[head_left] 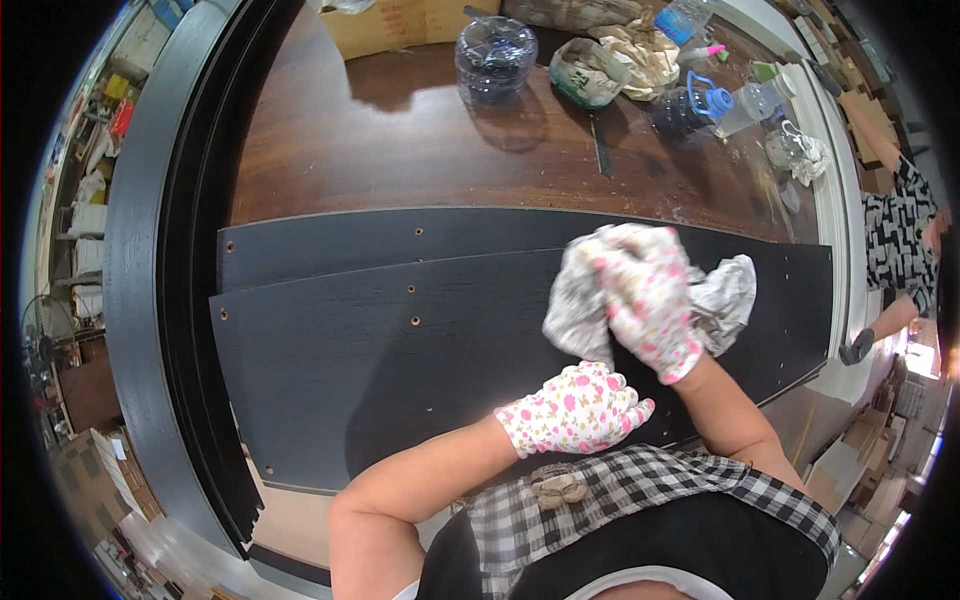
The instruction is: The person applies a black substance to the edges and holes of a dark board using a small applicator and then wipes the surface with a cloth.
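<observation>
A tan cardboard box sits top centre. Your right hand clutches a grey rag (blurred) on the dark panel; your left hand lies flat, fingers together.

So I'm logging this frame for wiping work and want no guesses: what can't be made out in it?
- Panel surface under the grey cloth: hidden by cloth and right hand.
- Right hand's fingertips: motion-blurred.
- Near edge of the top dark panel: covered by the left hand and forearms.
- Person at the right rim: cut off by the edge.
- Bottles at the far end: contents too small to tell.
</observation>
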Available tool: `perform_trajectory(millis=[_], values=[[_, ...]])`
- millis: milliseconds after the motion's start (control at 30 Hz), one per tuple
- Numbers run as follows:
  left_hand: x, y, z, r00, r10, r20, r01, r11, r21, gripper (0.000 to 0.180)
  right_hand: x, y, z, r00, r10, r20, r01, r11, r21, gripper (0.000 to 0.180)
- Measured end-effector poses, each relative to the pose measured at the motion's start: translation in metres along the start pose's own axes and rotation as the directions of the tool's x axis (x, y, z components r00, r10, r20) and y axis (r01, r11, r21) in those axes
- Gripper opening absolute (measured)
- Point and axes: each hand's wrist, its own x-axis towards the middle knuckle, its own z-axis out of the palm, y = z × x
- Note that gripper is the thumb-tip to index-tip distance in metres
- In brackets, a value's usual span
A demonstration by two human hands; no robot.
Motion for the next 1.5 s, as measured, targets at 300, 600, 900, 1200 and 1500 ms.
perform_trajectory(millis=[300,600,900,1200,1500], values=[[0.004,0.001,-0.001,0.995,-0.009,-0.104,0.019,0.995,0.096,0.033,-0.058,0.061,-0.026,0.907,0.397,-0.145,-0.37,0.912,0.179,0.03],[-0.003,-0.01,-0.006,0.926,-0.014,-0.377,0.092,0.977,0.191,0.029,-0.105,0.041,-0.056,0.853,0.493,-0.168,-0.51,0.857,-0.077,0.033],[0.012,0.009,-0.011,0.91,-0.177,-0.374,0.231,0.967,0.107,0.079,-0.103,-0.017,-0.004,0.829,0.456,-0.324,-0.394,0.887,0.239,0.037],[0.07,0.043,0.016,0.943,-0.32,-0.094,0.328,0.837,0.439,0.087,-0.206,0.176,-0.145,0.729,0.532,-0.43,-0.669,0.688,-0.283,0.061],[0.074,0.035,0.049,0.917,-0.179,-0.356,0.332,0.837,0.434,0.02,-0.198,0.23,-0.129,0.72,0.609,-0.334,-0.526,0.792,0.311,0.053]])
